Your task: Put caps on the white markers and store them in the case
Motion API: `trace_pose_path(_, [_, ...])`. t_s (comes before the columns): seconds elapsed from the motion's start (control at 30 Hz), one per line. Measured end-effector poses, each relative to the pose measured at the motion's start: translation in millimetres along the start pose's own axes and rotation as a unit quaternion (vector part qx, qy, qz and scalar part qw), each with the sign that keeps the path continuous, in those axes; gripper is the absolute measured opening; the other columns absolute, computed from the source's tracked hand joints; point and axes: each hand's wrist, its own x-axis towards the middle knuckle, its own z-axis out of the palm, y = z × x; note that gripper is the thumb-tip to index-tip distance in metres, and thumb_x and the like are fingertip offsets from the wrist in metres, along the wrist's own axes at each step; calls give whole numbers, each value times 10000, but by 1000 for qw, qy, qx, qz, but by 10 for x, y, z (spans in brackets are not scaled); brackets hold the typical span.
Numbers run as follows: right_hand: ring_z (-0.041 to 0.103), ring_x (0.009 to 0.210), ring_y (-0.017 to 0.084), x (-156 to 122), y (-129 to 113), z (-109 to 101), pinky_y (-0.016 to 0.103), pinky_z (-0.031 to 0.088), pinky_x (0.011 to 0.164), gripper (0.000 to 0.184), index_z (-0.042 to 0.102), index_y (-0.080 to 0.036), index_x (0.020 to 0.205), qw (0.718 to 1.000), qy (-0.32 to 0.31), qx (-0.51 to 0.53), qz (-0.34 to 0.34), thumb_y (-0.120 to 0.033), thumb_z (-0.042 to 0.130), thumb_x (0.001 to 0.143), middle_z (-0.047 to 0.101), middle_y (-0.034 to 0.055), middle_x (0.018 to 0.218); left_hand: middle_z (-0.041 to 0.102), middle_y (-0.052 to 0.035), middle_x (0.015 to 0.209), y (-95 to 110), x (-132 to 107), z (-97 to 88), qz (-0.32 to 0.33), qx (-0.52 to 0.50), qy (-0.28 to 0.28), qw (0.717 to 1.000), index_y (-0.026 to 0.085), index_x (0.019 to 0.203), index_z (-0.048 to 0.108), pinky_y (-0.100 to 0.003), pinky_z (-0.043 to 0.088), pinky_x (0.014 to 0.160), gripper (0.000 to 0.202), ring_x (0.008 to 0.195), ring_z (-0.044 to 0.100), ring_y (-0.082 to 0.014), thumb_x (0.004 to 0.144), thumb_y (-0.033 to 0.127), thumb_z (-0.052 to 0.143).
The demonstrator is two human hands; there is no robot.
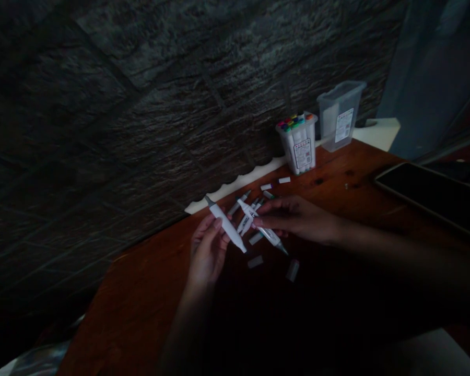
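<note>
My left hand (208,249) is closed around a white marker (226,224) that points up and to the left, its grey tip uncapped. My right hand (297,218) pinches another white marker (260,225) whose grey tip points down to the right. Both hands hover over the wooden table (149,292). Under them lie a few more white markers (241,204) and several loose white caps (255,261).
A clear tub (298,143) filled with coloured-capped markers stands at the back by the dark stone wall. Beside it is an empty clear tub (340,116). A dark flat tablet-like slab (434,196) lies at the right. Two small caps (275,183) rest near the tub.
</note>
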Motion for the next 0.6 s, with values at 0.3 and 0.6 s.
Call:
trace_pose_path(0.3, [475,549,59,49,46,-6,198,382,512,186,670,-148,843,998,1,64,8,-333,669,825,595,-17,702,736,0,751,-33,33,7,-3,-7,9,1000,193,768,739,-164,543,588,183,642,661,-98,612,217,831])
trace_pose_path(0.6, [562,676,124,55,-15,-306,266,423,631,257,696,-162,945,970,4,-239,-54,-383,644,825,663,23,806,732,-3,769,41,93,-76,17,-18,61,998,169,786,718,-169,533,620,189,676,667,-106,624,196,812])
